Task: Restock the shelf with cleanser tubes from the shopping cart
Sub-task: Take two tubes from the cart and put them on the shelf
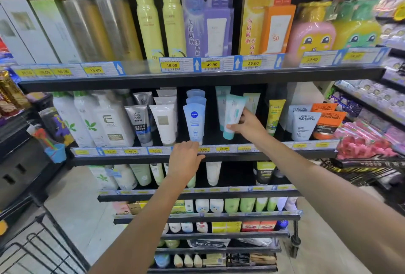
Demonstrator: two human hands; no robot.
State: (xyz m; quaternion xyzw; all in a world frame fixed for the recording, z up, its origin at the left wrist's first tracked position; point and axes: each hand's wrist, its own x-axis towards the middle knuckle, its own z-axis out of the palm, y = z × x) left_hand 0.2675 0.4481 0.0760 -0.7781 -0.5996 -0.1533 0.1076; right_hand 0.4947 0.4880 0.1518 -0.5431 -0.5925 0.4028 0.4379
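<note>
My right hand [247,125] grips a teal-and-white cleanser tube [233,113], tilted, cap down, at the second shelf [274,155]. Behind it stand similar pale teal tubes [221,98]. My left hand [186,160] rests on the front edge of that shelf over the price strip, fingers curled over the rail, just below a row of blue Nivea tubes [194,121]. It holds no tube. A corner of the black wire shopping cart [32,249] shows at the bottom left.
White tubes [164,123] and grey men's tubes [139,124] stand left of the Nivea row. L'Oreal tubes [305,125] and a yellow tube [275,116] stand to the right. Sunscreen bottles [149,23] fill the top shelf. Lower shelves hold more tubes. Pink packets [363,140] jut out at right.
</note>
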